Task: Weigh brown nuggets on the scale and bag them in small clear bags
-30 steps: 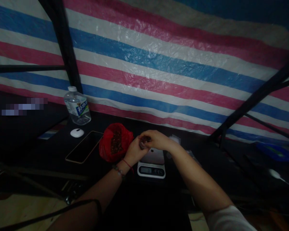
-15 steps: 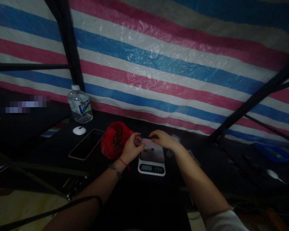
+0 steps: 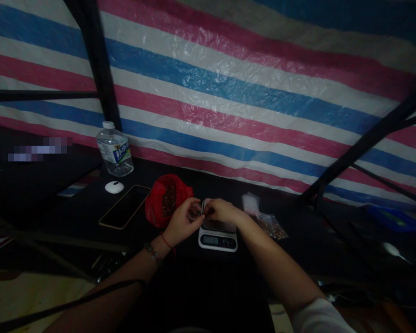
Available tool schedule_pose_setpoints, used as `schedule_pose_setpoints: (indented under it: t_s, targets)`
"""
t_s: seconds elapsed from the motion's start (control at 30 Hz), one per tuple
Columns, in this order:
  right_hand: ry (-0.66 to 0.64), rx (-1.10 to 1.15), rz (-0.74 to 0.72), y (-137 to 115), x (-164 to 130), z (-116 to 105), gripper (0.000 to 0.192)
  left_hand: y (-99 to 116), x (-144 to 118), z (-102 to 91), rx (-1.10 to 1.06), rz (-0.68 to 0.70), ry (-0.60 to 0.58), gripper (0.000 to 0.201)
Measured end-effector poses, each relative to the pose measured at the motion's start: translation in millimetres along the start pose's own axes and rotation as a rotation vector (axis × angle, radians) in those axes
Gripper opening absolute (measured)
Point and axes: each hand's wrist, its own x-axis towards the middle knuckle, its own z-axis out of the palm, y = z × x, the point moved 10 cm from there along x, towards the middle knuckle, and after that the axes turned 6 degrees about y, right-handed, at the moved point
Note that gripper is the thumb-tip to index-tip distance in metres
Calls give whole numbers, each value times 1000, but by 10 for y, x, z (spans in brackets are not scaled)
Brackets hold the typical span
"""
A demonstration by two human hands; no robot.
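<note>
Dim view down a person's arms to a black bench [image 3: 201, 173]. A white scale [image 3: 217, 243] sits straight ahead, its display facing the person, presumably for easy reading. The left hand [image 3: 183, 221] curls its fingers around a small clear container [image 3: 194, 212] beside the scale's pan, apparently to steady it. The right hand [image 3: 223, 211] is over the pan, fingers bent and tips drawn in; whether they pinch anything, I cannot tell. Just left, within easy reach, a red bag [image 3: 152, 206] stands open, exposing brown pieces [image 3: 169, 200]. A filled clear bag [image 3: 273, 226] lies to the right.
</note>
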Motion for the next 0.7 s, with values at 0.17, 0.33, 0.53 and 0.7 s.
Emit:
schedule_pose_setpoints:
  t_s: [0.17,0.33,0.53,0.7]
  targets:
    - [0,-35,-20,56,57,14,18,-129,-5,53,54,-45,-44,39]
    - [189,116,-70,47,-6,-317,16,-272,-11,101,121,-98,-69,42]
    - [336,359,-101,-289,-71,-587,18,-215,-44,165,119,-105,-109,41]
    - [326,261,-159,-649,-109,-525,17,-84,-32,128,78,-94,-85,35]
